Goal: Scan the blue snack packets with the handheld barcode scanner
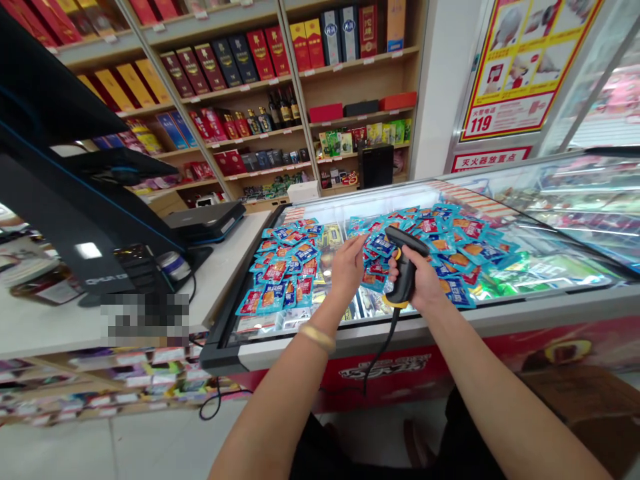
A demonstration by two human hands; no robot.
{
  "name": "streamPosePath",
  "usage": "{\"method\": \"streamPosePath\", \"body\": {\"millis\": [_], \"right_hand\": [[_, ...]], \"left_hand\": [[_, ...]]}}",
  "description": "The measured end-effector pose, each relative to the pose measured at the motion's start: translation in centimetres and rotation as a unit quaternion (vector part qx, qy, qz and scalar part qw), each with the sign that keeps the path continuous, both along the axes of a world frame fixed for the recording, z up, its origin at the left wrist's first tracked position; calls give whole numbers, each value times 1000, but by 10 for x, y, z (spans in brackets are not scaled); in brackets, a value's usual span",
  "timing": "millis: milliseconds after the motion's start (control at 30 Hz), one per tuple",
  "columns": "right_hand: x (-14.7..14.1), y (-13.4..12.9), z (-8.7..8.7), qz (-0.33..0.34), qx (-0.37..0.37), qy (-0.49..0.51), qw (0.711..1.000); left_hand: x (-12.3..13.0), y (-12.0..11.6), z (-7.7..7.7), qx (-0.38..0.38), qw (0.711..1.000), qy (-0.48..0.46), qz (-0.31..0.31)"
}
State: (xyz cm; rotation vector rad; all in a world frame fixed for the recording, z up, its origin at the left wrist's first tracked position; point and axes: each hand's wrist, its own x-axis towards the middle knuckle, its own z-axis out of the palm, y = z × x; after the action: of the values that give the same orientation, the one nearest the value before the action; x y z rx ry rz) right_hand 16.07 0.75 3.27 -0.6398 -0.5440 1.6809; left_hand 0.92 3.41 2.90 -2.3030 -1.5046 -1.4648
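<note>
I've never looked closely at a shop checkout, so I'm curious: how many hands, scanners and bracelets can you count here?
Hands: 2 (left hand, right hand)
handheld barcode scanner: 1
bracelet: 1
Total: 4

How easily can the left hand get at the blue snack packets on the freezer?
Likely yes: the left hand is empty and above the blue snack packets on the glass freezer top, with nothing between them. The barcode scanner is in the right hand.
</note>
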Motion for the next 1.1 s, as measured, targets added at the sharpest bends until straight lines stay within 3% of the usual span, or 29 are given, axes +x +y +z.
{"method": "streamPosePath", "body": {"millis": [100, 233, 433, 567, 700, 867, 1100], "right_hand": [[19, 10, 2, -25, 2, 6, 1000], [35, 17, -1, -1, -30, 19, 999], [38, 20, -4, 16, -47, 22, 999], [33, 19, -1, -9, -39, 22, 999], [22, 14, 0, -30, -11, 24, 999], [-7, 2, 1, -7, 1, 24, 1000], [-58, -18, -7, 57, -14, 3, 998]], "left_hand": [[36, 18, -6, -57, 996, 67, -10], [62, 27, -19, -145, 972, 179, 39], [63, 39, -16, -202, 950, 233, 55], [57, 38, -9, -178, 954, 232, 68], [36, 25, -4, -140, 964, 196, 110], [-18, 10, 0, -112, 958, 182, 193], [-84, 12, -2, -234, 906, 172, 307]]}}
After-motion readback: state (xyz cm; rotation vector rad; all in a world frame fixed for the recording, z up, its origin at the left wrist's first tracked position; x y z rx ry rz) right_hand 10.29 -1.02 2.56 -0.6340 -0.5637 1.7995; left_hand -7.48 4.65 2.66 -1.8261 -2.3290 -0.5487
